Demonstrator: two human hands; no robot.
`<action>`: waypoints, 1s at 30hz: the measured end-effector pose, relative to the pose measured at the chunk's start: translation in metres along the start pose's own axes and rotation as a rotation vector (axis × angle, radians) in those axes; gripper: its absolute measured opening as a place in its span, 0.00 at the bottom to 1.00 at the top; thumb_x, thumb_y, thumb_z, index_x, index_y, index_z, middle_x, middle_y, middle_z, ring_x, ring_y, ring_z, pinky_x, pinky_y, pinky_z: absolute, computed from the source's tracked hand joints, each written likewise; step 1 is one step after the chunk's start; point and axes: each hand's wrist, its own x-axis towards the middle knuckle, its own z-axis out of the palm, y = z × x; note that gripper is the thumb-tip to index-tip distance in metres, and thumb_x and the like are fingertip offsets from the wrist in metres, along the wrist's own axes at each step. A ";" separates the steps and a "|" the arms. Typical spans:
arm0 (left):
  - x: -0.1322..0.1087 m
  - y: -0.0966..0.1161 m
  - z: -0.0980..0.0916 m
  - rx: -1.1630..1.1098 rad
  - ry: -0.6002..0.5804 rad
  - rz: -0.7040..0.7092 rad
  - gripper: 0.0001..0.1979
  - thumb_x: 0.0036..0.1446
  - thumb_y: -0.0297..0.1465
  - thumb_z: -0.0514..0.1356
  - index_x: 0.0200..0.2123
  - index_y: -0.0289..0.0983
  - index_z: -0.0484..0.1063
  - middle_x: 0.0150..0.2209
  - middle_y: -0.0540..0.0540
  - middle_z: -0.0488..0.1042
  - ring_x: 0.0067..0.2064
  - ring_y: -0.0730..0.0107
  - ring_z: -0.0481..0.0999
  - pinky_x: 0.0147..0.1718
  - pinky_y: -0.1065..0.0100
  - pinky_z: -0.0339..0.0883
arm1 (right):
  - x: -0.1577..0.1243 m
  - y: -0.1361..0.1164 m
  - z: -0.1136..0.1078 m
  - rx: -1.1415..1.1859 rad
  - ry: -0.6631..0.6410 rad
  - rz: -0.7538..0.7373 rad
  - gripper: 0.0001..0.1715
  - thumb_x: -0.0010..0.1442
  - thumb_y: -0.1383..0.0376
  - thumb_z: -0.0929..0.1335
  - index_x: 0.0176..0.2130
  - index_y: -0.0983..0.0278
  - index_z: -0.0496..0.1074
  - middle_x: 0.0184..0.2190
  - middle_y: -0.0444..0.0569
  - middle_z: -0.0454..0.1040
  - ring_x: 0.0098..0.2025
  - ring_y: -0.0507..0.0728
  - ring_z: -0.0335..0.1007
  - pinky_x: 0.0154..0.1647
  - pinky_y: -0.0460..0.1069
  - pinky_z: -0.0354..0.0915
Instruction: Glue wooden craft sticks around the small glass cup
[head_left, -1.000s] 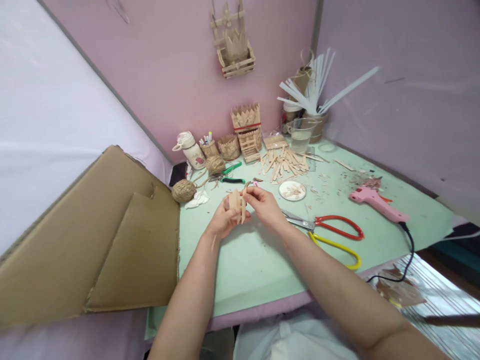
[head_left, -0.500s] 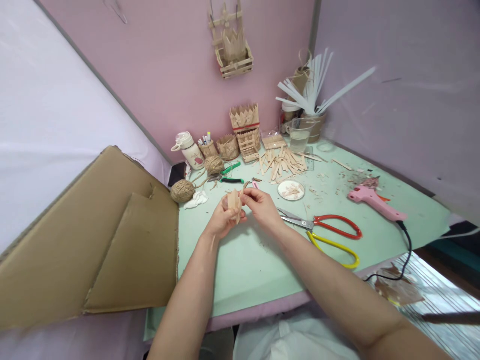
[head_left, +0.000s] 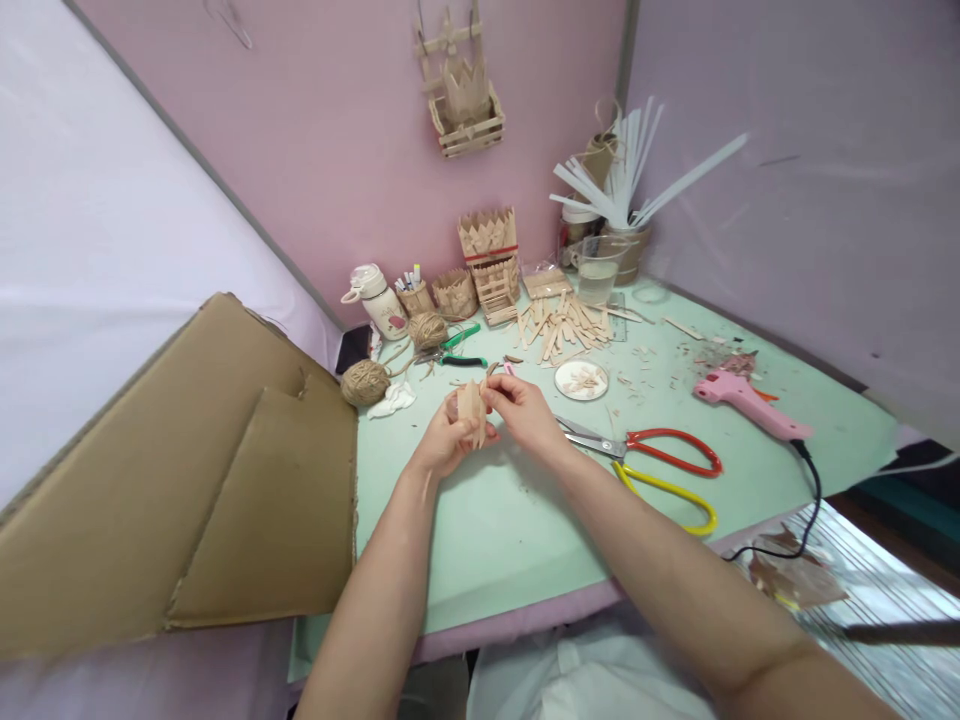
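My left hand [head_left: 444, 437] is closed around a small piece built of pale wooden craft sticks [head_left: 470, 404], held up above the table. At that piece's right edge, my right hand [head_left: 523, 410] pinches a thin wooden stick [head_left: 484, 392] between thumb and forefinger. The stick touches or nearly touches the piece; which of these I cannot tell. Just right of my right wrist lie scissors [head_left: 611, 446] with one red and one yellow handle, blades partly apart. Beyond my hands are green-and-black pliers [head_left: 459, 350] and a white dish [head_left: 582, 380] of wood bits.
A pink glue gun [head_left: 752, 403] lies at the right, its cord running off the table edge. Loose craft sticks [head_left: 564, 328] are heaped at the back, near a cup of liquid [head_left: 598, 272]. Twine balls [head_left: 365, 382] sit left, beside a cardboard panel [head_left: 262, 480].
Both hands stay in nearly the same place with the stick piece. The piece looks turned very slightly; the whole view has shifted a little.
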 end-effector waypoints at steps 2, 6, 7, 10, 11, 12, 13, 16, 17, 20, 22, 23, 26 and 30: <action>0.000 0.000 0.000 0.007 0.001 0.005 0.25 0.42 0.30 0.70 0.43 0.37 0.64 0.34 0.51 0.73 0.30 0.71 0.77 0.34 0.64 0.74 | 0.000 0.001 0.001 0.019 0.006 0.005 0.09 0.54 0.60 0.66 0.29 0.62 0.71 0.24 0.42 0.68 0.28 0.52 0.63 0.33 0.47 0.63; -0.001 0.001 0.003 0.015 0.028 0.007 0.26 0.42 0.30 0.70 0.44 0.37 0.63 0.32 0.51 0.72 0.30 0.73 0.76 0.34 0.65 0.73 | -0.001 0.004 0.005 0.056 0.049 -0.003 0.08 0.54 0.60 0.66 0.29 0.62 0.71 0.24 0.42 0.68 0.28 0.52 0.63 0.31 0.48 0.64; -0.001 0.002 0.004 0.018 0.038 0.010 0.28 0.42 0.30 0.70 0.45 0.38 0.63 0.32 0.52 0.72 0.29 0.73 0.75 0.34 0.65 0.72 | -0.002 0.005 0.007 0.066 0.062 0.000 0.08 0.54 0.60 0.67 0.29 0.62 0.71 0.25 0.42 0.69 0.27 0.52 0.63 0.31 0.48 0.63; -0.002 0.004 0.006 0.042 0.060 0.045 0.34 0.40 0.30 0.71 0.50 0.39 0.60 0.32 0.52 0.72 0.30 0.73 0.75 0.34 0.66 0.72 | -0.004 0.005 0.010 0.107 0.072 0.024 0.08 0.54 0.59 0.67 0.33 0.60 0.71 0.25 0.41 0.70 0.23 0.51 0.62 0.27 0.48 0.63; -0.002 0.004 0.006 0.055 0.070 0.066 0.35 0.40 0.30 0.71 0.50 0.40 0.60 0.33 0.52 0.72 0.30 0.73 0.75 0.34 0.66 0.72 | -0.005 0.004 0.011 0.115 0.070 0.027 0.08 0.54 0.59 0.67 0.34 0.60 0.71 0.26 0.42 0.71 0.23 0.51 0.62 0.26 0.48 0.63; -0.002 0.005 0.006 0.070 0.084 0.090 0.35 0.39 0.30 0.71 0.51 0.41 0.59 0.33 0.52 0.72 0.30 0.74 0.75 0.33 0.66 0.72 | -0.006 0.004 0.011 0.119 0.067 0.025 0.09 0.54 0.59 0.67 0.35 0.60 0.71 0.27 0.42 0.72 0.23 0.51 0.63 0.27 0.48 0.64; -0.002 0.006 0.007 0.087 0.100 0.115 0.35 0.39 0.29 0.71 0.50 0.42 0.59 0.34 0.53 0.72 0.29 0.74 0.74 0.33 0.67 0.72 | -0.006 0.003 0.012 0.120 0.063 0.019 0.10 0.55 0.59 0.67 0.36 0.60 0.72 0.29 0.43 0.73 0.25 0.52 0.65 0.29 0.48 0.65; -0.002 0.007 0.006 0.147 0.147 0.180 0.33 0.39 0.27 0.70 0.49 0.43 0.60 0.38 0.51 0.71 0.31 0.75 0.74 0.32 0.69 0.72 | -0.008 0.000 0.013 0.100 0.049 -0.018 0.11 0.55 0.60 0.66 0.38 0.61 0.73 0.34 0.46 0.74 0.32 0.54 0.69 0.35 0.49 0.67; -0.002 0.008 0.006 0.170 0.154 0.200 0.33 0.39 0.26 0.69 0.49 0.43 0.61 0.40 0.51 0.71 0.32 0.74 0.74 0.32 0.69 0.72 | -0.008 0.000 0.013 0.085 0.045 -0.033 0.11 0.54 0.61 0.66 0.38 0.61 0.73 0.35 0.46 0.74 0.34 0.54 0.70 0.37 0.50 0.67; -0.003 0.010 0.006 0.238 0.160 0.256 0.31 0.41 0.26 0.68 0.49 0.42 0.61 0.43 0.49 0.71 0.38 0.71 0.75 0.34 0.69 0.72 | -0.009 -0.001 0.012 0.035 0.039 -0.081 0.10 0.53 0.64 0.67 0.38 0.61 0.74 0.37 0.47 0.74 0.37 0.55 0.69 0.39 0.50 0.67; -0.003 0.011 0.006 0.290 0.156 0.297 0.31 0.42 0.26 0.68 0.50 0.42 0.61 0.44 0.48 0.71 0.41 0.70 0.74 0.37 0.70 0.71 | -0.010 -0.002 0.011 0.014 0.032 -0.118 0.10 0.53 0.66 0.66 0.37 0.61 0.74 0.37 0.47 0.73 0.38 0.55 0.69 0.40 0.50 0.67; -0.004 0.012 0.007 0.319 0.150 0.320 0.31 0.42 0.26 0.68 0.50 0.42 0.61 0.43 0.48 0.71 0.41 0.70 0.74 0.37 0.70 0.70 | -0.010 -0.002 0.011 0.004 0.028 -0.143 0.09 0.54 0.66 0.66 0.37 0.60 0.74 0.37 0.47 0.73 0.38 0.55 0.69 0.41 0.50 0.67; -0.004 0.015 0.006 0.397 0.143 0.374 0.31 0.43 0.25 0.67 0.51 0.41 0.60 0.40 0.49 0.72 0.41 0.71 0.73 0.38 0.72 0.67 | -0.010 -0.001 0.010 -0.045 0.007 -0.212 0.07 0.55 0.67 0.65 0.35 0.60 0.73 0.38 0.46 0.72 0.40 0.55 0.68 0.41 0.49 0.67; -0.001 0.012 0.002 0.418 0.185 0.371 0.32 0.40 0.24 0.68 0.50 0.41 0.61 0.38 0.50 0.71 0.39 0.72 0.73 0.37 0.72 0.65 | -0.008 0.005 0.009 -0.129 -0.014 -0.218 0.07 0.55 0.68 0.64 0.34 0.60 0.71 0.37 0.47 0.71 0.40 0.55 0.68 0.40 0.49 0.66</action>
